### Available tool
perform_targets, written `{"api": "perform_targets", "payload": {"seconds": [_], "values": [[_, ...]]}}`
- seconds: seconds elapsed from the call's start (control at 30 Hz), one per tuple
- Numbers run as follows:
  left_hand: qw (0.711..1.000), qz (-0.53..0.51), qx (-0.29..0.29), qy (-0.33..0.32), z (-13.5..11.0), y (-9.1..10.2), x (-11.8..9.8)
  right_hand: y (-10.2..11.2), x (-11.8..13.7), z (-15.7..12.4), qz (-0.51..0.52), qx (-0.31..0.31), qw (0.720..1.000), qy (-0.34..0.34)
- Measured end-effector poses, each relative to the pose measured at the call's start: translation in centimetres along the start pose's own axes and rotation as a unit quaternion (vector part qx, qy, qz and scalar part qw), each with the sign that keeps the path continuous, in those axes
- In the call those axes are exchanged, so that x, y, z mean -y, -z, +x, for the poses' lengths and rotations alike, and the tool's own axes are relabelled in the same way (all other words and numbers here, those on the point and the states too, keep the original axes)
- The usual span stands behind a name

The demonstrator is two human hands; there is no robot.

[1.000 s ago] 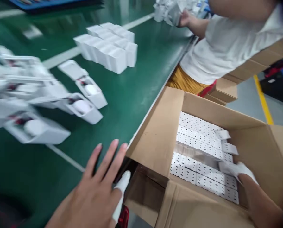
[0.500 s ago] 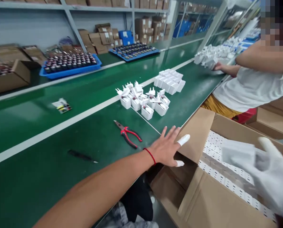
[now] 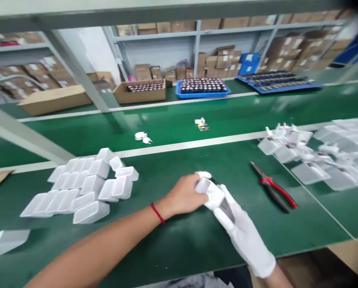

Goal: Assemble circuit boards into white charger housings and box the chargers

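Observation:
My two hands meet over the green belt near its front edge. My left hand is bare, with white finger cots and a red string at the wrist; its fingers are curled in a pinch. My right hand wears a white glove, and its fingers reach up against the left fingertips. A dark slim object lies between them, held along the gloved fingers with its far end at the left hand's pinch. What it is cannot be made out.
Red-handled pliers lie right of my hands. Shut white boxes cluster at the left, open white boxes at the right. Blue trays and a cardboard box stand at the far side. A carton corner shows bottom right.
The view swung left, away from the carton. My left hand left the carton flap and my gloved right hand came out of the carton; both now close on a dark slim object on the belt.

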State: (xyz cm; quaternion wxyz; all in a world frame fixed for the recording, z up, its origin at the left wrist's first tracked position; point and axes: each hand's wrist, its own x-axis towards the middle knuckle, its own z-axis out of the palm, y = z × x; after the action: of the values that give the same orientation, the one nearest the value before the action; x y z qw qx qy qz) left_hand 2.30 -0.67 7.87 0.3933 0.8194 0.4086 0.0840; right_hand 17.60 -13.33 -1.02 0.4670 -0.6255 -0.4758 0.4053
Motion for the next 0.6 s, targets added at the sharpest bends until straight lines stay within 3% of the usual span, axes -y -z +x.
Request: {"api": "perform_targets", "payload": {"seconds": [0.1,0.23,0.37,0.5,0.6], "values": [[0.983,0.118,-0.072,0.120,0.1,6.8,3.6,-3.3,0.0,1.7,-0.029,0.070,0.994,0.075],[0.919,0.242,-0.081,0.300,1.1,13.5,8.0,-4.7,-1.0,2.6,-0.120,0.057,0.974,0.184],[0.872,0.307,-0.004,0.382,0.9,15.7,10.3,-4.5,-1.1,2.1,-0.151,0.034,0.960,0.231],[0.856,0.361,0.057,0.365,0.3,16.4,10.5,-4.4,-0.6,2.0,-0.135,0.025,0.953,0.269],[0.847,0.420,0.052,0.323,0.8,17.1,10.1,-4.6,-0.2,2.7,-0.113,0.026,0.955,0.271]]}}
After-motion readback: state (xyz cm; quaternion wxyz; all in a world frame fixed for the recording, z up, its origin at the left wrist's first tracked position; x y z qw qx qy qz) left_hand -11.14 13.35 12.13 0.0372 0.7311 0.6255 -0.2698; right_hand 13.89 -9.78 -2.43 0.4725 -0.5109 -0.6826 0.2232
